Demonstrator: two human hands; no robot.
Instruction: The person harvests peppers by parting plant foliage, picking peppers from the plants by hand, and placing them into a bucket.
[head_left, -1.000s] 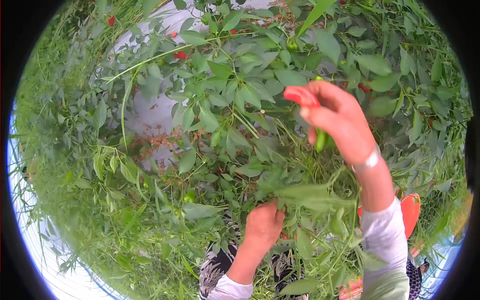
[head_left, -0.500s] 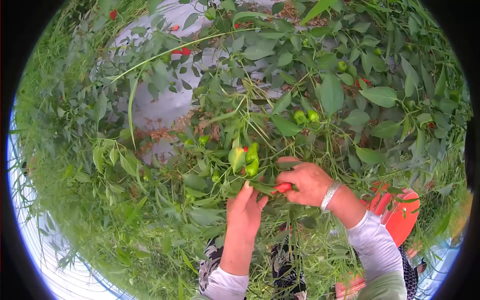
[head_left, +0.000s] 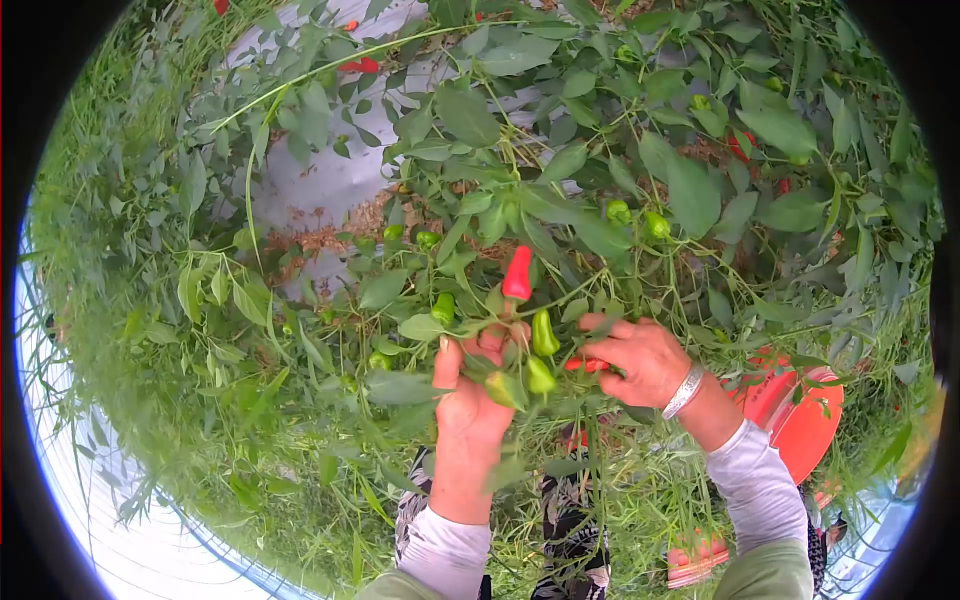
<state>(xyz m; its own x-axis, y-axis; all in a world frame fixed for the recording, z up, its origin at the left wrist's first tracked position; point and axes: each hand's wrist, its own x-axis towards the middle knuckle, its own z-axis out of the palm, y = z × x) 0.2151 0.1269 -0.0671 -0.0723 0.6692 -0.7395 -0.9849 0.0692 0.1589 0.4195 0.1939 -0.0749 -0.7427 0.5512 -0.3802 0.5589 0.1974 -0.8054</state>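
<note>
My left hand (head_left: 472, 395) is closed on a branch of the pepper plant, its thumb up and its fingers partly behind leaves. A red pepper (head_left: 517, 273) points up just above those fingertips. Beside them hang two green peppers (head_left: 543, 335), one below the other. My right hand (head_left: 648, 368), with a silver bracelet (head_left: 683, 391) at the wrist, is a little to the right. Its fingers are pinched around a second red pepper (head_left: 587, 365), whose far end is hidden in the hand.
A red plastic container (head_left: 808, 430) stands in the grass at the right, partly behind leaves. More green peppers (head_left: 656, 225) and red peppers (head_left: 360, 65) hang among the plants. Grey plastic sheeting (head_left: 320, 190) covers the ground behind. A red object (head_left: 698, 558) lies below the right arm.
My left hand has shifted slightly left, and the branch has turned, bringing the upright red pepper into full view. My right hand has moved slightly right, still holding its red pepper.
</note>
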